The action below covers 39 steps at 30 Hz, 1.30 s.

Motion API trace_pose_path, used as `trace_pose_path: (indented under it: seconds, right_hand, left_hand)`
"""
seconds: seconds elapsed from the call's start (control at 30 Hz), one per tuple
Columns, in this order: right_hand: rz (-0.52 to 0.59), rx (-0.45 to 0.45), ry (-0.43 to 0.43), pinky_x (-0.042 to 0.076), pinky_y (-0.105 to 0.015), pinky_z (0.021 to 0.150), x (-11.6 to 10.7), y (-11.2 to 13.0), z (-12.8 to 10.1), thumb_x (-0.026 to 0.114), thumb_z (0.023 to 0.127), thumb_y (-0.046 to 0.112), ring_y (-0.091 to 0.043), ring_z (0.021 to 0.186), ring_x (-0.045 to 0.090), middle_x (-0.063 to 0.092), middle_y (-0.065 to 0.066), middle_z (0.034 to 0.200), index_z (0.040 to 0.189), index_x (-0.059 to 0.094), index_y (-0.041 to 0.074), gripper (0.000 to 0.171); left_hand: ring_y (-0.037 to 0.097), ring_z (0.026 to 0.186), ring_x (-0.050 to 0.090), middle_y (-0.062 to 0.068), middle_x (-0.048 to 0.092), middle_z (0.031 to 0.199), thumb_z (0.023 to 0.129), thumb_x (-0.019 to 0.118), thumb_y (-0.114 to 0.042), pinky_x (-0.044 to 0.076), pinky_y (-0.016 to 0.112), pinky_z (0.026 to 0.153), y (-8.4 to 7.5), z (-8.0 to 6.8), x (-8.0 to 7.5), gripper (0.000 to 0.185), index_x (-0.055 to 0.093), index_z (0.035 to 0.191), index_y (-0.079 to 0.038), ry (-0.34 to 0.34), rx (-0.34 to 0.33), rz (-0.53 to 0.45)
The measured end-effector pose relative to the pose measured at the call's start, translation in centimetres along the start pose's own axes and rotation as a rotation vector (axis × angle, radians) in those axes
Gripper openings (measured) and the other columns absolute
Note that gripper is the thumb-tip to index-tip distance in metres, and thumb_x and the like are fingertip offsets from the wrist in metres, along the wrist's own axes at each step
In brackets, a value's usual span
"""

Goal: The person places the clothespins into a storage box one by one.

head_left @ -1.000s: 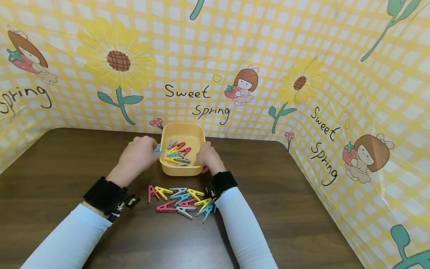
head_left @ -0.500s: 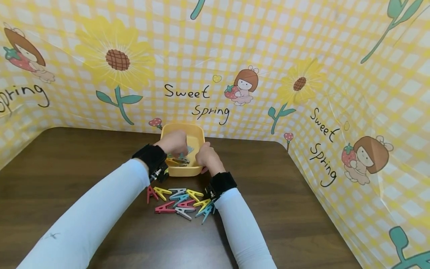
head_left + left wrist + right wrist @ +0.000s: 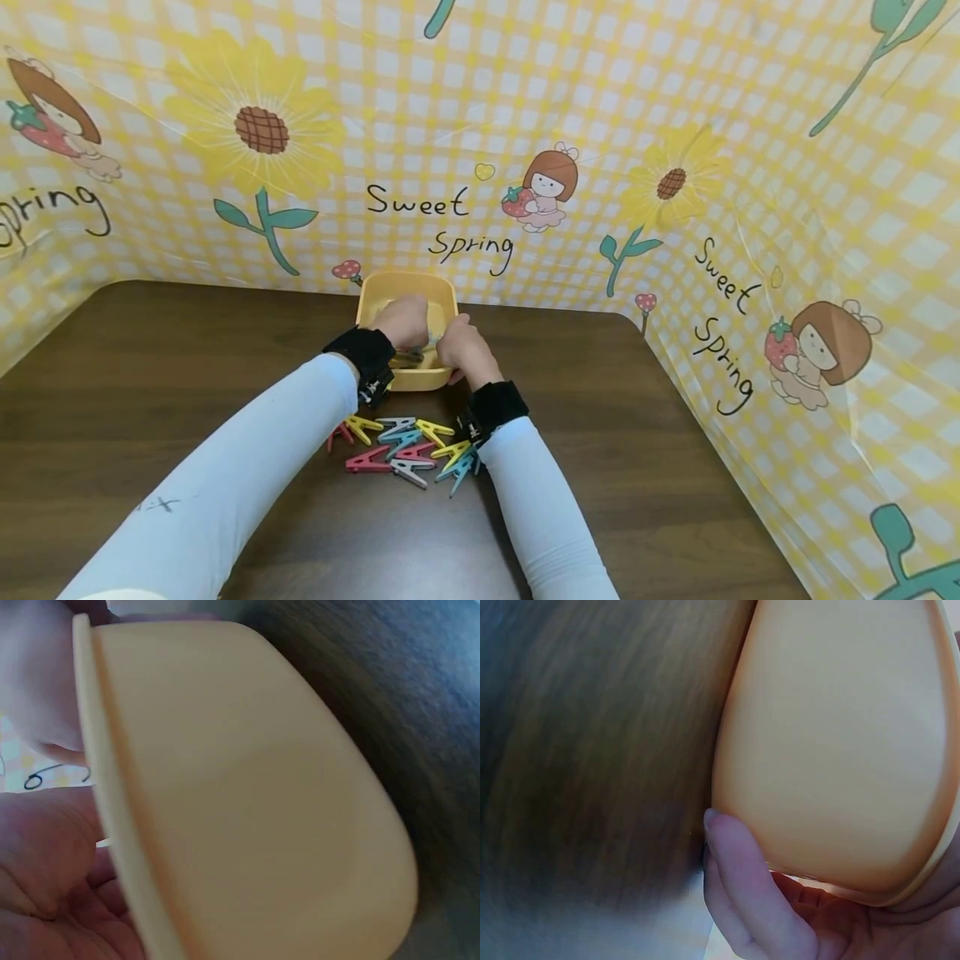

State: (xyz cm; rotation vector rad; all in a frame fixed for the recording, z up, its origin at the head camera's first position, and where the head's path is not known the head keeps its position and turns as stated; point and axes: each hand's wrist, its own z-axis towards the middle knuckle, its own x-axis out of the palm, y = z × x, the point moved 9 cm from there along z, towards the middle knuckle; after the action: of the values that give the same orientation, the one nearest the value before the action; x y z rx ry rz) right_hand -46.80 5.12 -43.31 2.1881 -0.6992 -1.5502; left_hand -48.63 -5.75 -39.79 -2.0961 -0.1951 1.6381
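Note:
A yellow plastic box (image 3: pixel 408 283) stands at the far edge of the table. My right hand (image 3: pixel 467 346) grips its right side; in the right wrist view the fingers (image 3: pixel 742 870) curl under the box wall. My left hand (image 3: pixel 405 321) reaches down inside the box, its fingertips mostly hidden. A bit of light blue clothespin (image 3: pixel 432 340) shows beside those fingertips. More clothespins (image 3: pixel 408 358) lie in the box, largely covered by the hand. In the left wrist view the box wall (image 3: pixel 247 787) hides part of the left hand (image 3: pixel 52 862).
Several red, yellow, blue and grey clothespins (image 3: pixel 405 442) lie in a loose pile on the brown wooden table (image 3: pixel 645 467), between the forearms and in front of the box. A yellow checked cloth (image 3: pixel 465 108) rises behind and beside the table.
My left hand, pinching a blue clothespin left of the box, has moved right and into it, then slightly further right. My right hand has stayed on the box.

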Motion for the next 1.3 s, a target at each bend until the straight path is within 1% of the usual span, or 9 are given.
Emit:
trace_pose_path:
  seconds: [0.13, 0.2, 0.33, 0.47, 0.6, 0.7, 0.83, 0.97, 1.3]
  right_hand:
    - [0.000, 0.006, -0.007, 0.066, -0.037, 0.056, 0.0, 0.1, -0.2, 0.050, 0.113, 0.015, -0.031, 0.062, 0.074, 0.059, -0.034, 0.145, 0.171, 0.009, 0.001, 0.071]
    - [-0.002, 0.010, -0.007, 0.066, -0.038, 0.056, 0.0, 0.1, -0.2, 0.050, 0.113, 0.015, -0.031, 0.062, 0.074, 0.059, -0.033, 0.145, 0.170, 0.010, 0.001, 0.071]
    - [-0.004, 0.021, -0.012, 0.066, -0.039, 0.056, 0.0, 0.0, 0.0, 0.050, 0.113, 0.016, -0.032, 0.065, 0.074, 0.059, -0.031, 0.146, 0.170, 0.010, 0.001, 0.071]
    - [0.009, 0.014, -0.017, 0.066, -0.038, 0.055, 0.0, 0.0, 0.1, 0.049, 0.114, 0.016, -0.032, 0.066, 0.073, 0.057, -0.032, 0.148, 0.171, 0.007, 0.003, 0.072]
    - [0.017, 0.012, -0.017, 0.066, -0.038, 0.054, 0.1, -0.1, 0.0, 0.048, 0.114, 0.016, -0.033, 0.066, 0.073, 0.056, -0.032, 0.148, 0.172, 0.007, 0.003, 0.072]
    - [0.024, 0.012, -0.010, 0.066, -0.038, 0.055, 0.2, -0.1, -0.2, 0.048, 0.114, 0.015, -0.033, 0.066, 0.073, 0.056, -0.032, 0.147, 0.172, 0.008, 0.003, 0.071]
    - [0.025, 0.004, -0.012, 0.066, -0.038, 0.056, 0.0, 0.1, -0.6, 0.048, 0.115, 0.016, -0.033, 0.067, 0.073, 0.057, -0.033, 0.144, 0.171, 0.008, 0.003, 0.071]
    - [0.022, 0.017, -0.005, 0.067, -0.040, 0.059, 0.0, 0.1, -0.7, 0.048, 0.115, 0.017, -0.034, 0.070, 0.074, 0.057, -0.031, 0.146, 0.173, 0.006, 0.005, 0.072]
    - [0.019, 0.022, -0.006, 0.065, -0.039, 0.055, 0.1, -0.2, -0.1, 0.048, 0.114, 0.018, -0.034, 0.071, 0.072, 0.057, -0.031, 0.143, 0.172, 0.008, 0.006, 0.072]
  left_hand:
    - [0.015, 0.049, 0.030, -0.003, 0.031, 0.056, 0.087, 0.060, 0.001, 0.026, 0.027, 0.048, 2.4, 2.3, 0.0, 0.036, 0.044, 0.059, -0.015, -0.083, 0.092, -0.094]
    - [0.020, 0.054, 0.045, 0.003, 0.049, 0.061, 0.090, 0.064, -0.006, 0.039, 0.030, 0.051, 2.4, 1.3, -1.1, 0.026, 0.058, 0.066, -0.010, -0.116, 0.118, -0.139]
    - [0.036, 0.115, 0.069, 0.022, 0.072, 0.129, 0.103, 0.066, -0.023, 0.059, 0.049, 0.100, 1.5, -2.6, -4.1, 0.034, 0.071, 0.128, 0.000, -0.197, 0.094, -0.230]
    - [0.046, 0.152, 0.047, 0.028, 0.032, 0.175, 0.109, 0.061, -0.041, 0.043, 0.058, 0.126, 2.8, -5.2, -5.8, 0.077, 0.031, 0.170, -0.004, -0.226, 0.020, -0.375]
    - [0.050, 0.170, 0.001, 0.022, -0.008, 0.183, 0.111, 0.043, -0.062, 0.015, 0.069, 0.137, 5.2, -6.7, -5.1, 0.097, -0.011, 0.175, -0.013, -0.142, -0.063, -0.590]
    - [0.052, 0.169, -0.002, 0.020, -0.018, 0.182, 0.110, 0.023, -0.070, 0.020, 0.076, 0.133, 6.9, -7.3, -3.8, 0.093, -0.019, 0.173, -0.017, -0.059, -0.115, -0.734]
    - [0.053, 0.165, 0.021, 0.026, 0.003, 0.182, 0.111, 0.013, -0.069, 0.041, 0.075, 0.123, 7.8, -7.4, -2.6, 0.086, -0.005, 0.176, -0.015, -0.016, -0.151, -0.809]
    - [0.048, 0.153, 0.044, 0.031, 0.028, 0.173, 0.115, 0.025, -0.058, 0.056, 0.065, 0.114, 8.0, -7.7, -1.6, 0.082, 0.007, 0.174, -0.004, 0.006, -0.156, -0.744]
    - [0.041, 0.116, 0.072, 0.039, 0.045, 0.156, 0.110, 0.052, -0.012, 0.070, 0.046, 0.081, 8.6, -7.7, -0.8, 0.080, 0.005, 0.174, -0.004, -0.028, -0.146, -0.592]
